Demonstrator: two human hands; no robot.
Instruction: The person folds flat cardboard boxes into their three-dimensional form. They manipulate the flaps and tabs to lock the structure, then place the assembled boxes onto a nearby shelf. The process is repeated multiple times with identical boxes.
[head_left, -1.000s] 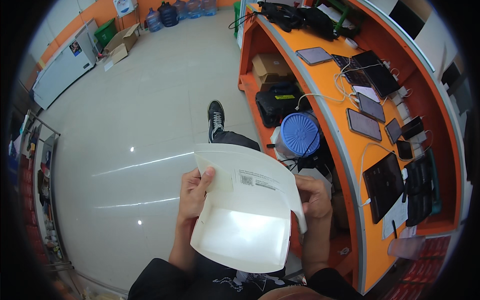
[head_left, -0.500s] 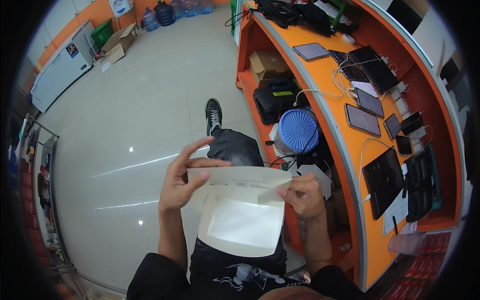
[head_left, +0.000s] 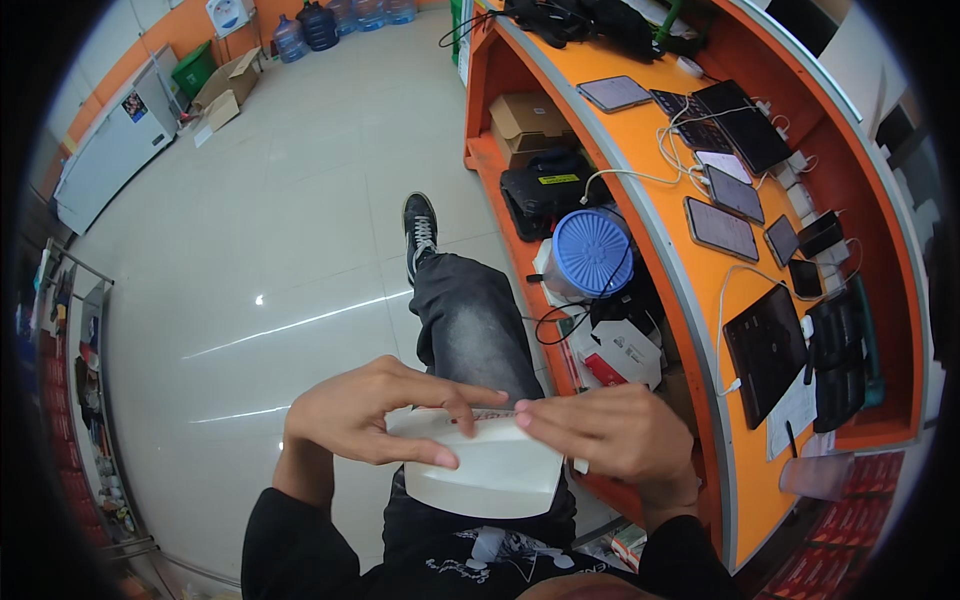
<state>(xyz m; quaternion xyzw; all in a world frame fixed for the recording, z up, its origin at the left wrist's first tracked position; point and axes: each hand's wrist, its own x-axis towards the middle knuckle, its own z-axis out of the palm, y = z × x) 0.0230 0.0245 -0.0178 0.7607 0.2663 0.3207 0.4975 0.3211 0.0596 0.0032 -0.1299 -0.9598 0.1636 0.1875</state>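
Note:
A cream-white paper food box (head_left: 485, 475) rests above my lap, its upper part folded over so the inside is hidden. My left hand (head_left: 385, 408) grips its left corner, with the thumb on the near face and the fingers bent over the far edge. At the right corner, my right hand (head_left: 620, 430) has its fingers pressed together on the folded flap. The two hands' fingertips nearly meet at the top edge, where a strip of reddish print shows.
On my right curves an orange counter (head_left: 640, 135) with phones, cables and a dark laptop (head_left: 765, 350). Its lower shelf holds a blue-lidded tub (head_left: 592, 253), a black case (head_left: 548, 192) and a cardboard box (head_left: 530, 125). A white chest freezer (head_left: 115, 150) stands far left.
The raised flap of the box has come down over its open inside. My left hand moved from spread fingers to a grip on the corner, and my right hand turned inward over the flap.

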